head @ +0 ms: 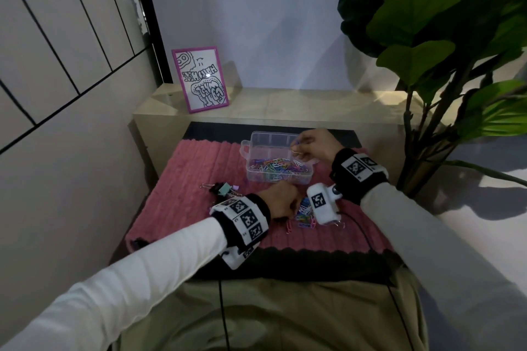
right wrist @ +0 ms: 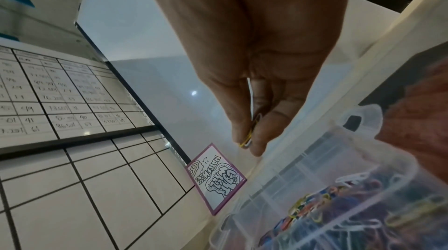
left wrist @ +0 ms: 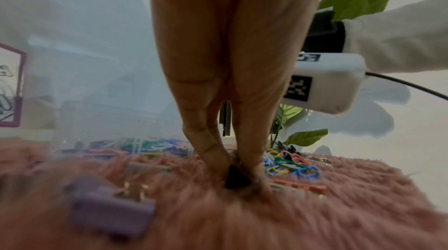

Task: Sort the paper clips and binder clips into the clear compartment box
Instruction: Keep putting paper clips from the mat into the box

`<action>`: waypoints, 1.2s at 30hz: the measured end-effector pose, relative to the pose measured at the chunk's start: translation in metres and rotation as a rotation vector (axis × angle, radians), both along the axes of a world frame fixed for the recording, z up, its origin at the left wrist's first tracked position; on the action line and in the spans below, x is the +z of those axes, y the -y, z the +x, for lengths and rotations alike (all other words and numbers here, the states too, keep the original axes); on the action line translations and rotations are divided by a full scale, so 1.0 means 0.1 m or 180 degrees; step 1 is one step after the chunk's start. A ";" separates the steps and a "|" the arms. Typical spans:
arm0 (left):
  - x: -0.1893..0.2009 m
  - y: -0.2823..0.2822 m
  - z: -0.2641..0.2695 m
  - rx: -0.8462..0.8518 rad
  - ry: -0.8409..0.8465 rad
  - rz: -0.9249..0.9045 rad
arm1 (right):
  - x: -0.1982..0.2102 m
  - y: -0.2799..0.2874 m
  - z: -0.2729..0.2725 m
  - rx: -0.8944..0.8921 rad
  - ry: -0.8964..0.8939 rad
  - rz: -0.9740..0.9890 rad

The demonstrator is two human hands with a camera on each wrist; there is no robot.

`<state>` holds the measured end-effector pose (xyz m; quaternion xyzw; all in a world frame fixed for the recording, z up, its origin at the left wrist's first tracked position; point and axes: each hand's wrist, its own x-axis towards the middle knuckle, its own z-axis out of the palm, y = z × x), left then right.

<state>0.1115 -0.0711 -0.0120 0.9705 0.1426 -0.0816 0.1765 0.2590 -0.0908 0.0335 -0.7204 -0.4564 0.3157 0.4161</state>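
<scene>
Two pinching grips: right hand (right wrist: 254, 81) paper clips (right wrist: 247, 139), left hand (left wrist: 230, 81) black binder clip (left wrist: 236, 177).

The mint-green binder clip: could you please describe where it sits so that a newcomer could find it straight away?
Start at the pink fluffy mat and find the clear compartment box at its far middle. Off the box's near-left corner lies a small cluster of binder clips, just beyond the left hand. The mint-green clip lies between a black one and a lilac one, the only green there.

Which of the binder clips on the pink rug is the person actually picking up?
The small black binder clip, pinched between the left hand's fingers. The purple binder clip lies untouched beside it.
</scene>
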 end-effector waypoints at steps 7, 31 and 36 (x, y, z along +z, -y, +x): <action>0.03 -0.16 -0.22 0.0299 0.0361 -0.0736 | -0.05 -0.05 -0.11 0.0060 0.0520 -0.0120; 0.49 -1.18 -0.07 0.1137 0.0854 -0.0286 | -0.41 0.45 -0.46 0.1830 0.2118 -0.0885; 0.39 -1.23 -0.17 0.1039 0.0899 -0.0566 | -0.37 0.52 -0.28 0.1243 0.1200 -0.0540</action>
